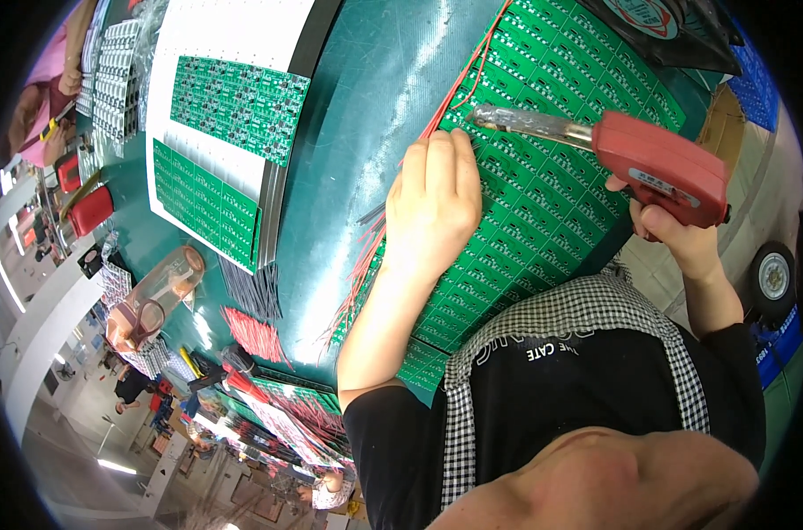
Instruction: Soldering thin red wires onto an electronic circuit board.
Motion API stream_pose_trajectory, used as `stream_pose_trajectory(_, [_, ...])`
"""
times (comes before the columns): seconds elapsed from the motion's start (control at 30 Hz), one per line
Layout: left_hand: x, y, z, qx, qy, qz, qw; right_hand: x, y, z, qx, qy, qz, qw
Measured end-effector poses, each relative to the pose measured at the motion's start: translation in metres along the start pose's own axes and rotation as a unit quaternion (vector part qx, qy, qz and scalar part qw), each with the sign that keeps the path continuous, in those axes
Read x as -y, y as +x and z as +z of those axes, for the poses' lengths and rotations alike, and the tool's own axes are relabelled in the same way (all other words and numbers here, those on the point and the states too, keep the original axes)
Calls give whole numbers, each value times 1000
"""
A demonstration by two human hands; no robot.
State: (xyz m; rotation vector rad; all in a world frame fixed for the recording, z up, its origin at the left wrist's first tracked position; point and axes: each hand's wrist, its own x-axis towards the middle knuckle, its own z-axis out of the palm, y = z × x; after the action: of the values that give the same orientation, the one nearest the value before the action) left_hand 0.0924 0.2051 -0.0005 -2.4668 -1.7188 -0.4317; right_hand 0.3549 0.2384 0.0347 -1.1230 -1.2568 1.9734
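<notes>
My left hand [441,199] rests over the left edge of large green circuit board panels [543,230], its fingers bent together around a bundle of thin red wires [459,87]. The wires run up past the fingertips along the board edge, and their other ends trail out below the wrist. My right hand [675,231] is closed around the handle of a red soldering gun [662,163]. The gun's metal tip points left and sits close to the board, just beside my left fingertips. Whether the tip touches a pad, I cannot tell.
A white stack [229,31] with smaller green boards [242,106] stands to the left. Black wires [253,287], red wires [253,331] and a clear bottle [167,283] lie nearer. A black fan [658,22] is at the far right. Another person [52,106] works at far left.
</notes>
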Motion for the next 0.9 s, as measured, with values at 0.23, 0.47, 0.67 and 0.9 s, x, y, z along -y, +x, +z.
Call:
stream_pose_trajectory(0.23, [-1, -2, -1, -6, 1, 3, 1000, -1, -2, 3, -16, 3, -19, 1000])
stream_pose_trajectory(0.47, [-3, 3, -4, -1, -3, -15, 1000, 3, 1, -4, -67, -42, -90, 993])
stream_pose_trajectory(0.67, [-6, 18, -5, -2, -18, -20, 1000, 7, 4, -3, -72, -47, -77, 993])
stream_pose_trajectory(0.9, [-4, 17, 6, -20, -6, -11, 1000, 4, 3, -1, -66, -40, -30, 997])
